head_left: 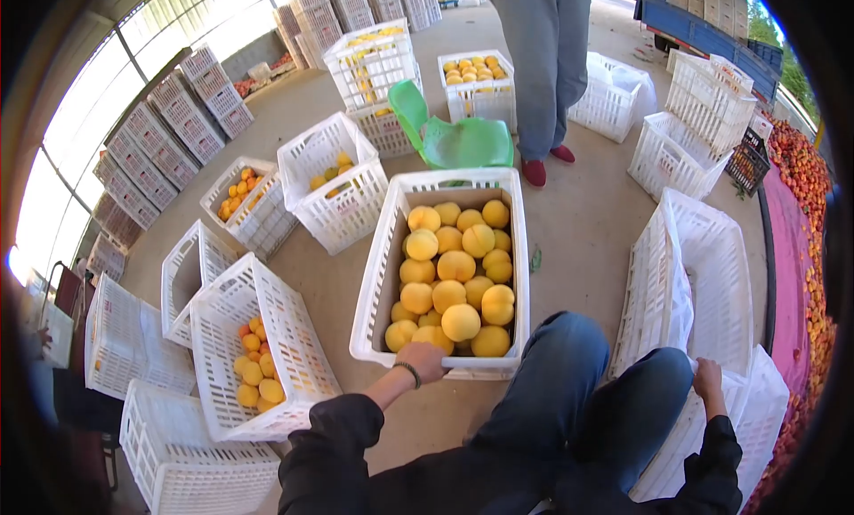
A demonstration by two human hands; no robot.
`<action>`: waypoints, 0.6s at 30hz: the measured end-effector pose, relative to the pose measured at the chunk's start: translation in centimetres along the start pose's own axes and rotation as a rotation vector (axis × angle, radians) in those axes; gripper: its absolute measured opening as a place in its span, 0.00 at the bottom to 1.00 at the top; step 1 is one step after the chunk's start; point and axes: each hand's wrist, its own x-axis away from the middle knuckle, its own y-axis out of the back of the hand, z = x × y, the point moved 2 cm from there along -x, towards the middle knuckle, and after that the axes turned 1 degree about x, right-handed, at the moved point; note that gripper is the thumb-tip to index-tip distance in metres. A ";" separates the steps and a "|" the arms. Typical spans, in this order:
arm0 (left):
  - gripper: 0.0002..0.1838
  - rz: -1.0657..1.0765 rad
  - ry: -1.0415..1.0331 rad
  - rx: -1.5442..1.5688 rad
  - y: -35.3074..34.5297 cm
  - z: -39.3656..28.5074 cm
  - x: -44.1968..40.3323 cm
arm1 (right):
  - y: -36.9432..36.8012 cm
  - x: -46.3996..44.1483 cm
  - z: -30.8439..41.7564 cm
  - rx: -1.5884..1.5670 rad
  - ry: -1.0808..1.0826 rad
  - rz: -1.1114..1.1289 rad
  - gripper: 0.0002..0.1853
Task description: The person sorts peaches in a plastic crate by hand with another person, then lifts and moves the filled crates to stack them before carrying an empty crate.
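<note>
A white plastic crate [367, 293] full of yellow peaches [456, 266] stands before my knees, lined with brown cardboard. My left hand [421, 362] is closed on its near rim, with a dark bracelet at the wrist. At my right side, my right hand [709, 380] is closed on the edge of another white crate [712, 248], which has a thin white liner inside. Its fingers are partly hidden. To the left, a tilted white crate [218, 328] holds a few peaches [260, 373] at its lower end.
A green plastic chair [463, 144] stands just beyond the full crate, near a standing person's grey trousers [541, 61]. More white crates [329, 181] with fruit surround me. Heaped reddish fruit [805, 186] lies along the right. Stacked crates [165, 132] line the left wall.
</note>
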 end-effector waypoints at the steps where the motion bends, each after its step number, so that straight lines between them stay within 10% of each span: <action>1: 0.21 0.014 0.004 0.009 -0.2 0.1 0.0 | 0.3 0.3 0.3 -0.005 0.007 0.012 0.09; 18: 0.24 -0.044 -0.046 -0.009 -0.7 0.5 -0.1 | -1.5 1.0 -0.6 -0.114 0.016 -0.095 0.17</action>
